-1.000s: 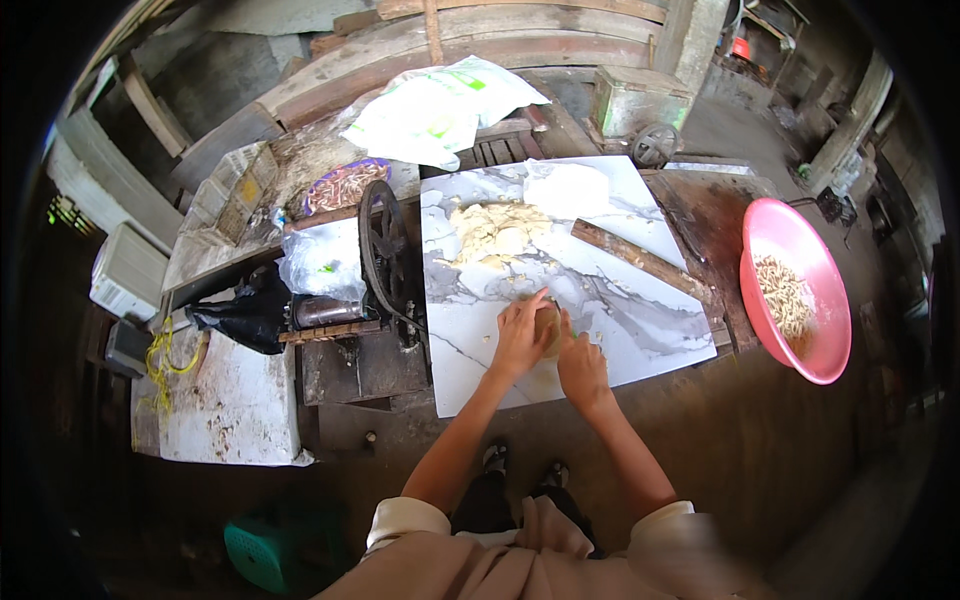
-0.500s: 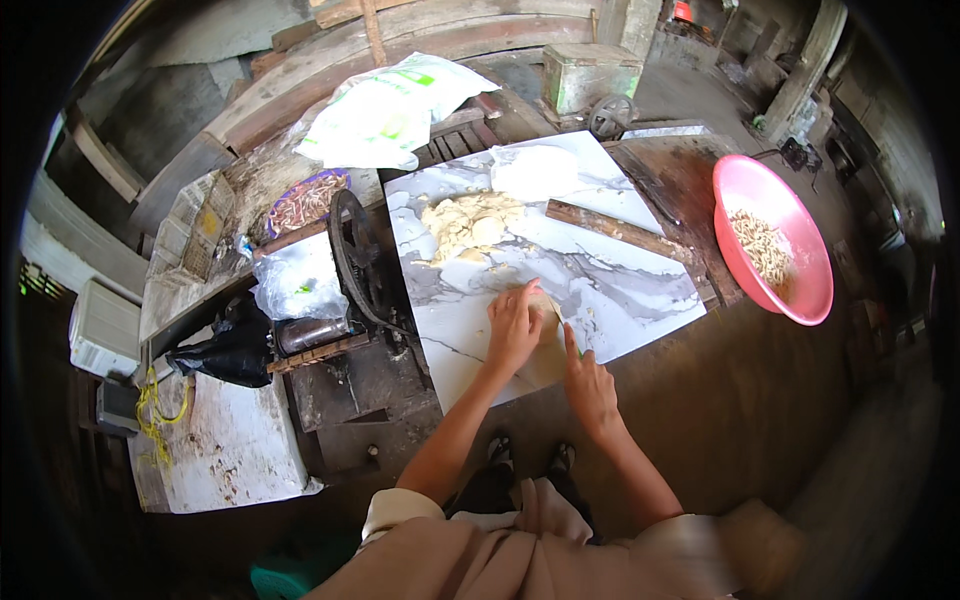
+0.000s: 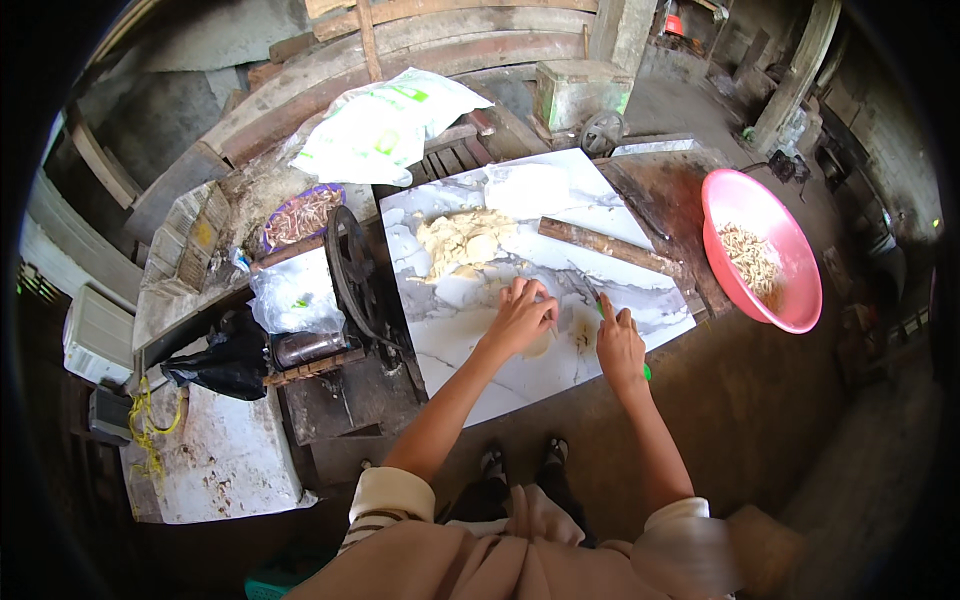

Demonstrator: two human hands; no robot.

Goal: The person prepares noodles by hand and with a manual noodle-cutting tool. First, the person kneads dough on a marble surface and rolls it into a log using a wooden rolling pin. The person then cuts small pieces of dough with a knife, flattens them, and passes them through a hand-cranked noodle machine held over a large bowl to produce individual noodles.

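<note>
My right hand [image 3: 622, 348] is closed round the green handle of a knife [image 3: 647, 372], its thin blade pointing away over the marble-patterned board [image 3: 460, 375]. My left hand [image 3: 524, 315] bends over the board with thumb and fingers pinched together, apparently at the edge of a small flat piece of dough [image 3: 540, 346]; the fingers partly hide it. Between the hands lies a little heap of small brownish bits [image 3: 583, 338]. Farther off on the board are a loose mass of pale dough [image 3: 462, 240], a white plastic bag [image 3: 526, 190] and a wooden rolling stick [image 3: 608, 246].
A pink basin [image 3: 765, 215] with pale cut strips stands to the right. Left of the board are a hand-wheel machine [image 3: 350, 270], a clear plastic bag [image 3: 292, 298] and a purple-rimmed basket [image 3: 303, 217] of strips. A large white-green sack [image 3: 385, 125] lies behind.
My right hand has moved right with the knife, away from my left hand. The larger tan sheet under my hands no longer shows; a small dough piece and brownish bits now show there.
</note>
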